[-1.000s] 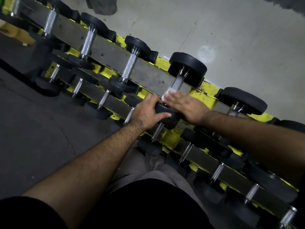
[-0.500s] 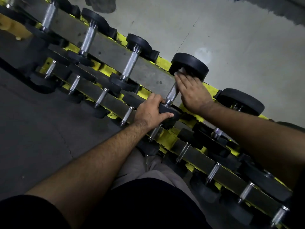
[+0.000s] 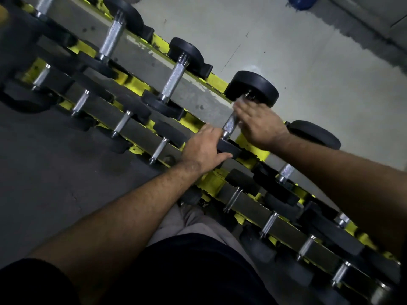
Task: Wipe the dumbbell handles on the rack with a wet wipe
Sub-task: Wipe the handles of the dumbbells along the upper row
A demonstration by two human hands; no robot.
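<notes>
Black rubber is what gets gripped first, nearest the camera: the near head (image 3: 229,148) of the dumbbell is held by the left hand (image 3: 203,149), thumb hooked under one side and the other fingers curled over the top, so the weight is steadied on the rack (image 3: 253,154).

Just beyond that grip the knurled steel handle (image 3: 230,124) is seen running up and away to the right, from the near head toward the far head (image 3: 253,86). So the long axis is pointed diagonally away from the left hand, and the bare stretch of steel is left showing between the two hands.

Further out, the right hand (image 3: 261,125) is laid over the upper part of the handle, on the side away from the left hand. Its fingers (image 3: 241,108) are motion-blurred; they look fairly straight and close together, pressed onto the bar, with something pale and smeared at the tips that is probably the wet wipe (image 3: 242,100), though it can't be made out for sure.

Judging by this, the right hand is the one on the job, and the stroke is likely meant to be run back down the bar toward the left hand.

Neighbouring dumbbells are racked on both sides.
</notes>
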